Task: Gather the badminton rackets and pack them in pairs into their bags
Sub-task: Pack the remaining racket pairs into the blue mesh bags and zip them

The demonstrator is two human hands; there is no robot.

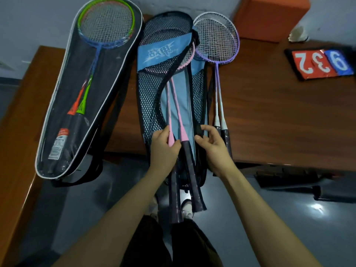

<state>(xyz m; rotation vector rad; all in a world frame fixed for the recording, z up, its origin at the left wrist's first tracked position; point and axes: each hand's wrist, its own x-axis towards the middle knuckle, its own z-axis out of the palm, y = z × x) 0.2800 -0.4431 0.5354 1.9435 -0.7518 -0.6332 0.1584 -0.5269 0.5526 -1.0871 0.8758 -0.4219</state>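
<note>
A blue and black mesh racket bag [154, 89] lies open in the middle of the brown table [279, 122]. Two pink rackets [174, 101] lie inside it, their dark grips sticking out over the table's front edge. My left hand [163, 147] grips the left pink racket at its throat. My right hand [213, 145] pinches the bag's black edge beside the rackets. Two purple rackets [217, 41] lie side by side on the table right of the bag. At the left, a clear-fronted black bag [63, 97] holds a green and an orange racket.
A red and blue scoreboard [321, 63] with white digits lies at the right of the table. An orange block [269, 16] stands at the back right. A side table [17, 132] runs along the left. Below the table edge are grey floor and my legs.
</note>
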